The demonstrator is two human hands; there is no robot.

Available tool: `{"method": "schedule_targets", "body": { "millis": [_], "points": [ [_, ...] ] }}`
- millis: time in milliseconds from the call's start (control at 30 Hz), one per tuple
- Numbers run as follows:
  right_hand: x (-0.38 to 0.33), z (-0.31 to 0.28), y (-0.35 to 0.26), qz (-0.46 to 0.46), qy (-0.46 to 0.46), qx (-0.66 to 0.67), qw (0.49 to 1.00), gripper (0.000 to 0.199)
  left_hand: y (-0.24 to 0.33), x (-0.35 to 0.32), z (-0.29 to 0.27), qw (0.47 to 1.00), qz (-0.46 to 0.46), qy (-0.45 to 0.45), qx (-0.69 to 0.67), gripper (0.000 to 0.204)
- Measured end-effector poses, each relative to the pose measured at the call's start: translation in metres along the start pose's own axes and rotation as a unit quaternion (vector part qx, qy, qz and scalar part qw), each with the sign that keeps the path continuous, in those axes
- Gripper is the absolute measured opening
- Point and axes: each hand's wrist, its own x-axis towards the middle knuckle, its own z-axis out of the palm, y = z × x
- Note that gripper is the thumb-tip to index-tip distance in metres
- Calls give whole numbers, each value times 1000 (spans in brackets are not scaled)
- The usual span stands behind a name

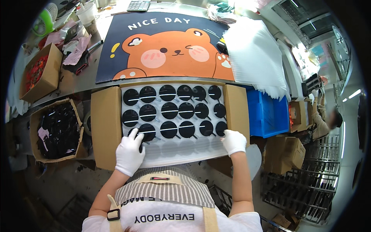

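Head view: nearest me, my left hand (129,153) in its white glove lies on the near edge of the white moulded tray with round pockets (181,149), its fingers spread flat and the fingertips touching one shiny black round disc with a small stem (147,132) in the front row, as if pressing it into its pocket. My right hand (234,142), gloved too, is loosely curled on the tray's right near corner, gripping nothing I can make out; I judge it steadies the sheet. The tray sits inside an open brown cardboard box (105,127), flaps folded out so the rows stay reachable. The nearest pockets are bare. To my left an open carton of loose black parts (58,130) stands within reach. Farther off on the table lies a dark mat with an orange cartoon bear (166,48), and right of the box a blue plastic crate (266,114).
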Motion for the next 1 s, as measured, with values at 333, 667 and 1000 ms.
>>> {"method": "schedule_targets", "body": {
  "millis": [333, 667, 1000],
  "points": [
    [-19, 17, -89, -190, 66, 261, 944, 16, -12, 3, 0, 999, 28, 38, -9, 45],
    [-51, 2, -188, -348, -116, 504, 782, 23, 15, -1, 13, 697, -104, 152, -693, 11],
    [-61, -15, -186, -293, -221, 434, 823, 17, 0, -13, 14, 693, -62, 195, -691, 26]
  ]
}}
